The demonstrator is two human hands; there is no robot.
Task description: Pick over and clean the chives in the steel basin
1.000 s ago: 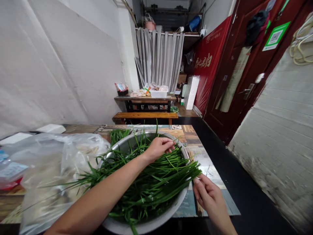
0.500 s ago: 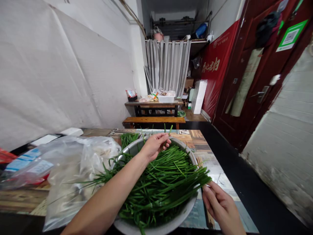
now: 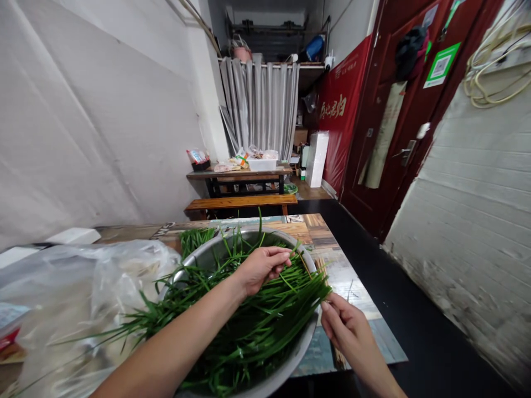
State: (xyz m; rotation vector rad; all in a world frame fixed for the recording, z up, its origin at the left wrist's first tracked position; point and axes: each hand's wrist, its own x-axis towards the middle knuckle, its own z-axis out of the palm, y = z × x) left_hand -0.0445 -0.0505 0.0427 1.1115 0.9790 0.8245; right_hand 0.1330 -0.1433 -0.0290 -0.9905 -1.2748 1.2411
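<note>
A large metal basin [image 3: 307, 345] holds a heap of long green garlic chives [image 3: 253, 320]. Over its far right side, my left hand [image 3: 265, 271] is closed, thumb against fingers, on a chive whose short green end pokes past the fingertips. At the right rim, my right hand [image 3: 348, 326] pinches at the ends of a flat, fanned row of chives. A thin brown stick, apparently a bamboo skewer [image 3: 306, 265], shows along that row and lines up with the right fingertips. Its gripped end is hidden by fingers and leaves.
Loose bamboo skewers [image 3: 339, 358] lie on the wood-patterned table [image 3: 365, 287] right of the basin. More chives [image 3: 197, 239] lie behind it. A clear plastic bag [image 3: 95, 309] fills the left side. Farther back are a bench [image 3: 240, 202] and another table [image 3: 232, 173].
My view has turned slightly right, so the scene shifts left. My left hand has come down and nearer the right hand, bringing its chive toward the fanned row.
</note>
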